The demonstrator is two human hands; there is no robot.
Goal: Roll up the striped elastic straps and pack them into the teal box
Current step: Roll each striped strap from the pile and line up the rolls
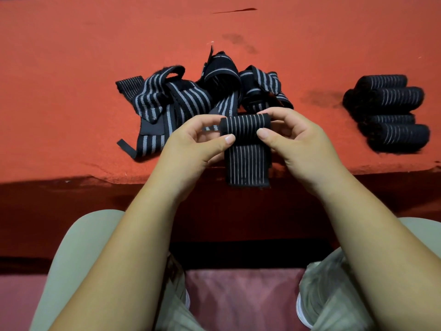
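Left hand and right hand pinch a half-rolled striped strap above the red table edge.

Both ends of the half-rolled strap are covered by the left hand and the right hand, and some fingertips of each lie out of sight behind the roll. In the loose pile at centre frame the straps overlap, so their number cannot be told. The stack of rolled straps at right is dark and blurred, its lower rolls half covered. The forearms run off the bottom edge; the red table is cut by the top and side edges.
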